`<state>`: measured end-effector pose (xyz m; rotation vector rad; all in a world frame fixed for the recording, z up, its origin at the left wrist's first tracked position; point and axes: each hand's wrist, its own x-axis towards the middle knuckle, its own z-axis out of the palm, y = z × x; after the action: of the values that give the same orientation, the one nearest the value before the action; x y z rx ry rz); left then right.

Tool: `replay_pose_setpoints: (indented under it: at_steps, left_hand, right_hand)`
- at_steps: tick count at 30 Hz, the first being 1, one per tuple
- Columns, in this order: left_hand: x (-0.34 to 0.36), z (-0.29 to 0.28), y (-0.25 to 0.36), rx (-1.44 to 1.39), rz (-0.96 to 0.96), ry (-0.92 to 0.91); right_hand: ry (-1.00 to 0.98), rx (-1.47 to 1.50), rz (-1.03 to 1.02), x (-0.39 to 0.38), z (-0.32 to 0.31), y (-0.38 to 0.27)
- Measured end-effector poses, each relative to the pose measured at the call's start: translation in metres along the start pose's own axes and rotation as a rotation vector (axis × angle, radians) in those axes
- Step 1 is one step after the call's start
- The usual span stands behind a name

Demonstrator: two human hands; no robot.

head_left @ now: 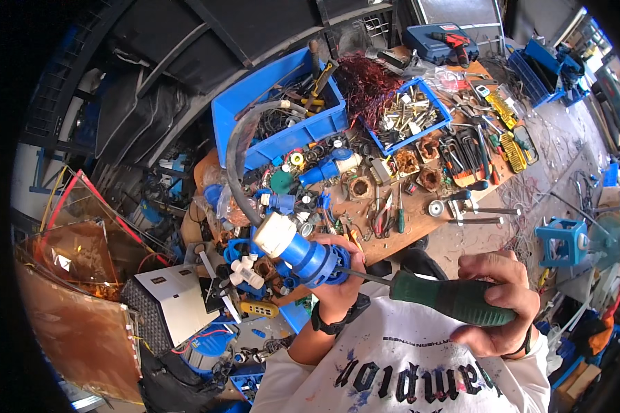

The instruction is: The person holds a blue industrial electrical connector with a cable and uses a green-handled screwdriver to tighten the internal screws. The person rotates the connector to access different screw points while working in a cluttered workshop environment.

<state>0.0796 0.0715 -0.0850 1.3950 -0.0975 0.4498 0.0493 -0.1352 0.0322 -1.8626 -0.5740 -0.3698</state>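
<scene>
My left hand (pixel 339 297) grips a blue and white industrial plug (pixel 302 256) in front of my chest, its open socket end turned toward the right. From the plug's white collar a thick grey cable (pixel 235 172) arches up and back over the bench. With the fingers of my right hand (pixel 520 306) curled round the end of its dark green handle, a screwdriver (pixel 441 294) points left. The screwdriver's shaft reaches into the plug's end; its tip is hidden there. A dark band circles my left wrist.
A cluttered wooden bench (pixel 410 230) carries a large blue crate (pixel 282 148), a smaller blue bin of metal pins (pixel 410 117), pliers (pixel 382 219) and a red drill (pixel 455 45). Left of me lie white pipe fittings (pixel 246 273) and a yellow power strip (pixel 259 308). A blue stool (pixel 561 241) stands at right.
</scene>
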Motion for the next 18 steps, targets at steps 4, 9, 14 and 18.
replay_pose_setpoints:
  at_steps: [4,9,14,18]
  left_hand:
    - [-0.006,-0.010,-0.013,0.113,0.058,-0.033]
    - [-0.006,-0.005,-0.009,0.068,0.020,0.015]
    - [-0.006,0.000,0.003,-0.059,-0.078,0.020]
    - [-0.010,-0.010,-0.009,0.063,-0.030,0.013]
  right_hand:
    - [-0.125,-0.028,0.025,-0.004,-0.016,-0.002]
    - [-0.067,0.022,-0.072,0.001,-0.005,-0.006]
    - [-0.036,0.191,-0.115,0.002,0.001,-0.001]
    - [-0.096,0.092,-0.002,-0.003,-0.011,0.003]
